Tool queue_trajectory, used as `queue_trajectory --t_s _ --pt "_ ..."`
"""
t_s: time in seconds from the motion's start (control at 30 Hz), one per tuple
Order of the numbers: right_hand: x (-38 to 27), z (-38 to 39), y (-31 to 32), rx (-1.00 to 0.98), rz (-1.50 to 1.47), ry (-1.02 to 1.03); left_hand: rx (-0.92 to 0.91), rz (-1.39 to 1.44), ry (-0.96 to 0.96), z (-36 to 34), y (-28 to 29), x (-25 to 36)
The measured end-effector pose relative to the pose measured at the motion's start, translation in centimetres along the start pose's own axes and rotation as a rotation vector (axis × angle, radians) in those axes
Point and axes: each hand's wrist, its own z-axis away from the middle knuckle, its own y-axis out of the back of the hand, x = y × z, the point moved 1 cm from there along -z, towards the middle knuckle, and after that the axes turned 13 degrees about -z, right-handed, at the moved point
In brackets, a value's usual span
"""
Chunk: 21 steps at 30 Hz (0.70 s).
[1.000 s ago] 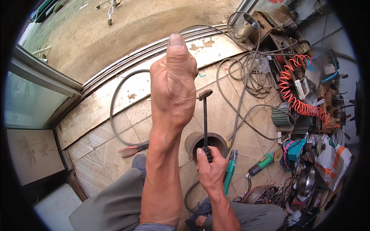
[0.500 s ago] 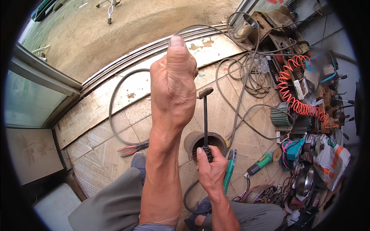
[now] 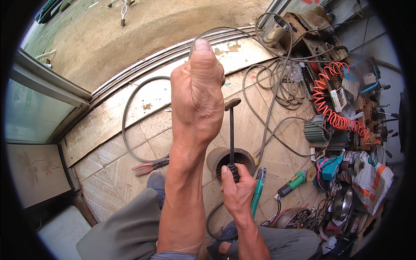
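Observation:
My left hand is raised close to the camera, its thumb pointing away from me. Its fingers curl on the far side and are mostly hidden, so what they hold, if anything, does not show. My right hand is closed around the coiled grip of a small hammer with a thin dark shaft. The hammer's head points away from me, close beside my left hand. Below the shaft, a hollow brownish metal cylinder stands on the tiles, partly covered by my right hand.
Red-handled pliers lie left of my forearm. A green-handled clamp-like tool and a green angle grinder are on the right. Cables loop over the floor. Tools, a motor and an orange coiled hose crowd the right side.
My left hand has shifted slightly to the right. My right hand and the hammer have hardly moved.

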Motion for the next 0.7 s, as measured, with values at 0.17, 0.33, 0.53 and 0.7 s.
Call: queue_trajectory --t_s 0.17,0.33,0.53,0.7 --pt "-0.60 -0.24 -0.02 0.000 0.025 -0.023 -0.006 0.012 0.007 0.02 0.01 -0.09" --pt "-0.59 -0.29 -0.01 0.001 0.019 -0.027 0.002 -0.008 0.009 0.04 0.01 -0.03" --pt "-0.31 -0.14 -0.06 0.009 0.012 -0.011 -0.009 0.011 -0.007 -0.10 -0.07 -0.08" --pt "-0.27 -0.15 0.16 0.022 0.020 -0.015 -0.001 0.007 0.001 0.08 -0.10 -0.06"
